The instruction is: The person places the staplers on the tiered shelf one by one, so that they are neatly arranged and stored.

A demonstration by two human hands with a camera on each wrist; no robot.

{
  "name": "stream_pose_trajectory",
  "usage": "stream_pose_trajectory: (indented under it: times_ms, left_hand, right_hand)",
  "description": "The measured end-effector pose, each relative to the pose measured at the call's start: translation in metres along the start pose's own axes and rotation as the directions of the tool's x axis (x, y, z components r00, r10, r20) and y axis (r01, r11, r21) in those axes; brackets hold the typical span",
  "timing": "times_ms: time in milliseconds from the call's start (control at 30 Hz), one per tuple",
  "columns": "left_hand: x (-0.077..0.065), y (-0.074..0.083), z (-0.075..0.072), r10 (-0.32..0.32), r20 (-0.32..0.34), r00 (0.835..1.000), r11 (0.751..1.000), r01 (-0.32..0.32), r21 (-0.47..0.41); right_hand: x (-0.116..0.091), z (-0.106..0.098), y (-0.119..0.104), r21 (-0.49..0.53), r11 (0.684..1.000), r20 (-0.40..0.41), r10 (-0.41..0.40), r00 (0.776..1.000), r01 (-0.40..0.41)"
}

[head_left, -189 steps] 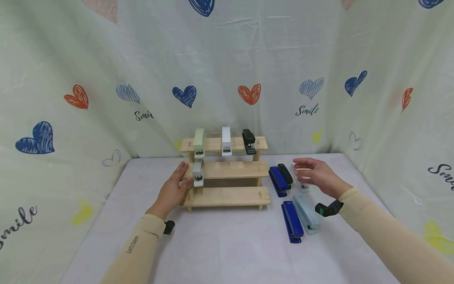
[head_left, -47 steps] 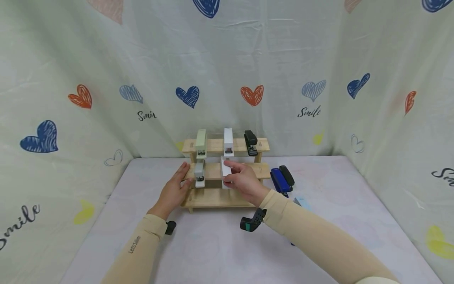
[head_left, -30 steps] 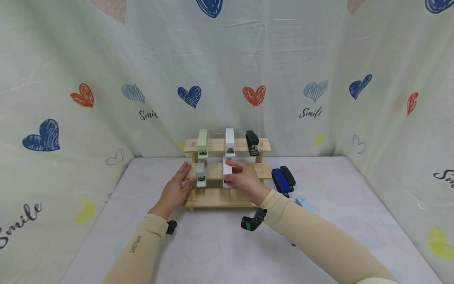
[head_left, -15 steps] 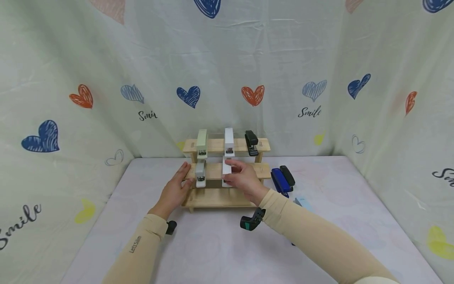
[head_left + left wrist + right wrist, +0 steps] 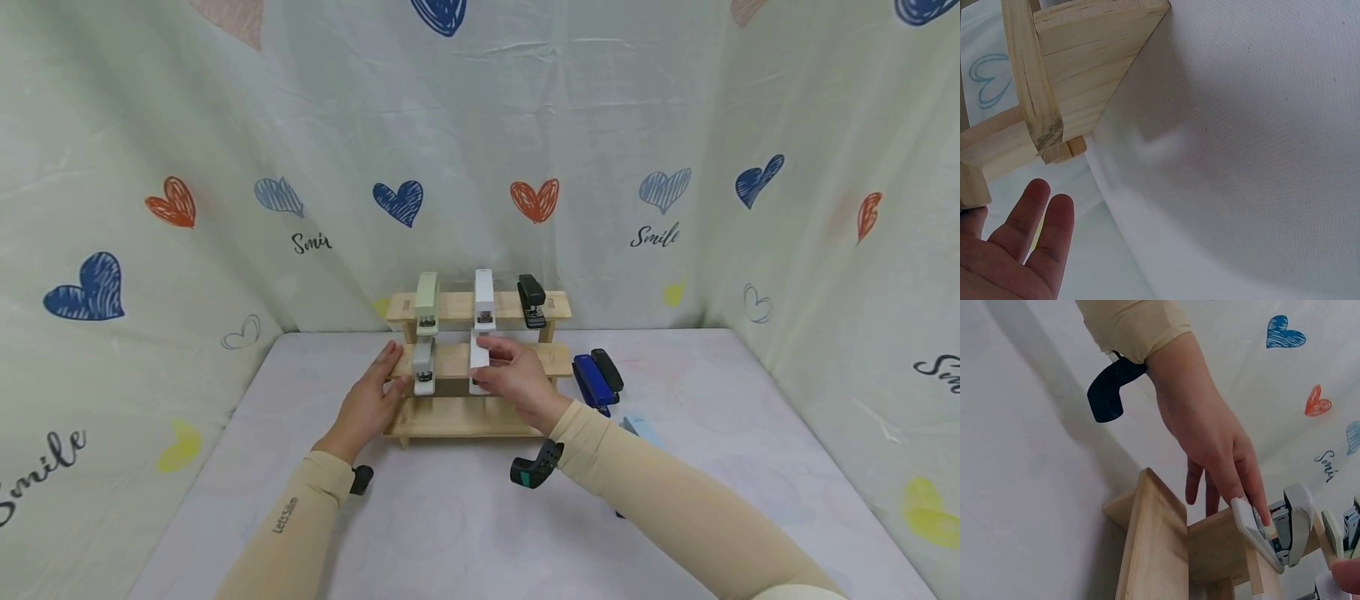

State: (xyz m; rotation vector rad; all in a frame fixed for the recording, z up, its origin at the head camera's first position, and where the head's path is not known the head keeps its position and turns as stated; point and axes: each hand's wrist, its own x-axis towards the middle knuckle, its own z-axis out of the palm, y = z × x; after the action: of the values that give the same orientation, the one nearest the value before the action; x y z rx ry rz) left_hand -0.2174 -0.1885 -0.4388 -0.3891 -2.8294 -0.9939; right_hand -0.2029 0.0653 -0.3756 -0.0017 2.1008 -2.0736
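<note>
A three-tier wooden rack (image 5: 442, 421) stands on the table. My right hand (image 5: 528, 385) pinches a white stapler (image 5: 480, 357) at the centre of the middle shelf; the right wrist view has the stapler (image 5: 1250, 530) under its fingertips. At the rack's left side my left hand (image 5: 367, 407) touches the middle shelf's end, its fingers (image 5: 1050, 240) straight in the left wrist view. Left of the held stapler sits a grey stapler (image 5: 423, 364). On the top shelf are a pale green stapler (image 5: 427, 300), a white stapler (image 5: 483, 296) and a black stapler (image 5: 532, 298).
Right of the rack, a blue stapler (image 5: 593, 382) and a black stapler (image 5: 608, 370) lie side by side on the table. A light blue stapler (image 5: 641, 428) shows partly behind my right sleeve. A curtain with printed hearts (image 5: 535, 200) hangs behind the table.
Since the oldest frame, my right hand has gone from the table's right side to the middle shelf, where it holds a white stapler. Over the last second, both hands have stayed nearly still.
</note>
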Motion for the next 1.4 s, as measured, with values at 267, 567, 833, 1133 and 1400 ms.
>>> stream_pose_trajectory:
  times_ms: [267,567,833,1133,1400]
  left_hand:
    - [0.001,0.000,0.000,-0.010,0.006,1.000,1.000,0.010,-0.003]
    - [0.001,0.001,0.000,-0.015,0.003,1.000,1.000,0.015,-0.005]
    - [0.001,0.002,0.000,-0.014,0.003,1.000,1.000,0.014,-0.005]
    - [0.000,0.003,-0.001,-0.009,0.005,1.000,1.000,0.009,-0.006]
    - [0.000,0.003,-0.001,-0.020,0.009,1.000,1.000,0.020,-0.007]
  right_hand:
    - [-0.002,-0.003,-0.001,-0.010,1.000,-0.022,0.009,1.000,-0.009]
    - [-0.013,-0.039,-0.004,-0.119,0.993,0.041,-0.010,0.999,0.015]
    - [-0.022,-0.091,-0.005,-0.170,0.985,0.035,0.005,0.999,0.001]
    - [-0.038,-0.161,0.012,-0.267,0.962,-0.033,0.052,0.998,-0.059]
    - [-0.065,-0.214,0.042,-0.418,0.894,-0.102,0.128,0.987,-0.159]
